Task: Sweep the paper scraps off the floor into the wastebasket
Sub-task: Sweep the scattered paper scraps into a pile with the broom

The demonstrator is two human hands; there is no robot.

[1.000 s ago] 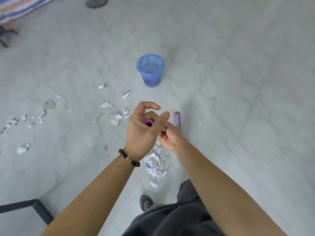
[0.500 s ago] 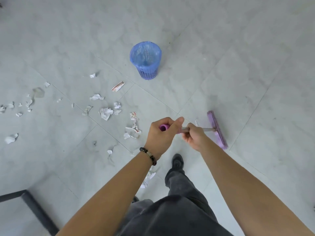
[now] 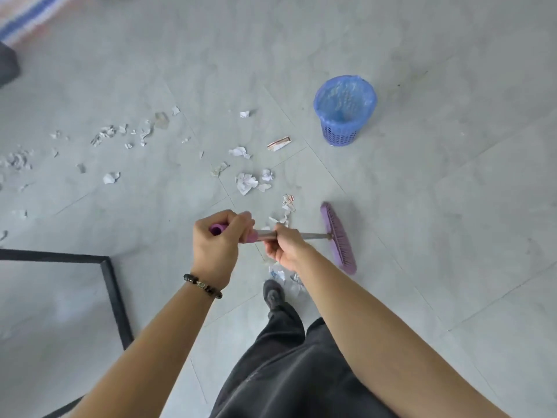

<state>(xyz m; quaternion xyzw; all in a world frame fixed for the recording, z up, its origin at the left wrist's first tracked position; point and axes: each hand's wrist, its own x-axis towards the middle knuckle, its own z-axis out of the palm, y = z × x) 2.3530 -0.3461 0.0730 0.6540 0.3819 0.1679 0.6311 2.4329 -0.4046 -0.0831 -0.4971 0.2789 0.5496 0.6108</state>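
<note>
**Hands.** Left hand (image 3: 220, 245) is wrapped round the purple grip at the end of the broom (image 3: 337, 235), fingers curled tight. Right hand (image 3: 286, 248) is just beside it, to the right, closed round the bare metal shaft. Beaded bracelet (image 3: 202, 285) on left wrist.

**Broom.** Shaft runs left to right across the view. Purple head w/ bristles sits low at the floor (image 3: 452, 206), right of both hands. Floor contact can't be confirmed.

**Wastebasket** (image 3: 340, 135). Blue, mesh-sided, lined w/ a blue bag, upright. Position: far right, well apart from the broom head.

**Paper scraps** (image 3: 247, 182).
- Crumpled cluster lies just beyond the hands.
- One printed piece (image 3: 288, 203) lies btwn that cluster and the broom head.
- Red-edged strip (image 3: 278, 144) lies near the basket, on its left.
- Thin trail of small bits (image 3: 105, 135) runs out to the far-left edge.
- Second small heap (image 3: 289, 282) lies near, touching or just beside the dark shoe (image 3: 272, 292), partly hidden by the right wrist.

**Obstructions / surroundings.**
- Black frame (image 3: 114, 291), near left, corner pointing toward the hands, close to the left forearm.
- Dark trousers (image 3: 289, 372) fill the near centre.
- Striped fabric (image 3: 27, 13) in the far-left corner, w/ a dark object (image 3: 6, 67) at the left edge below it, type unclear.
</note>
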